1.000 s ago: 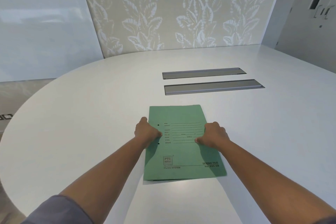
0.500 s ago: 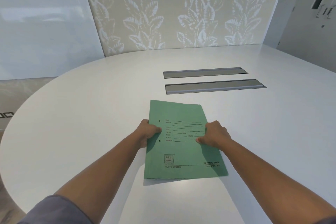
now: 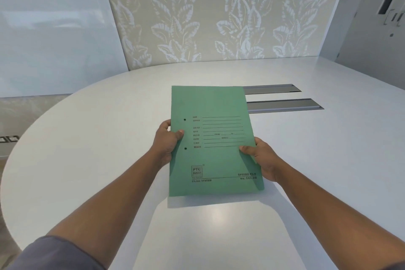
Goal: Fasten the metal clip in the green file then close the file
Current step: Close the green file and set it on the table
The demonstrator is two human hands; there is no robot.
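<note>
While the broad white rounded table (image 3: 87,160) fills the scene, two long grey metal slot covers (image 3: 285,105) lie flat at its far right. Nearer, the closed green card file (image 3: 210,160) is held tilted above the tabletop, partly hiding those covers. At its left edge the left hand (image 3: 165,143) pinches it, thumb on the cover; the right hand (image 3: 263,160) pinches its right edge likewise.
</note>
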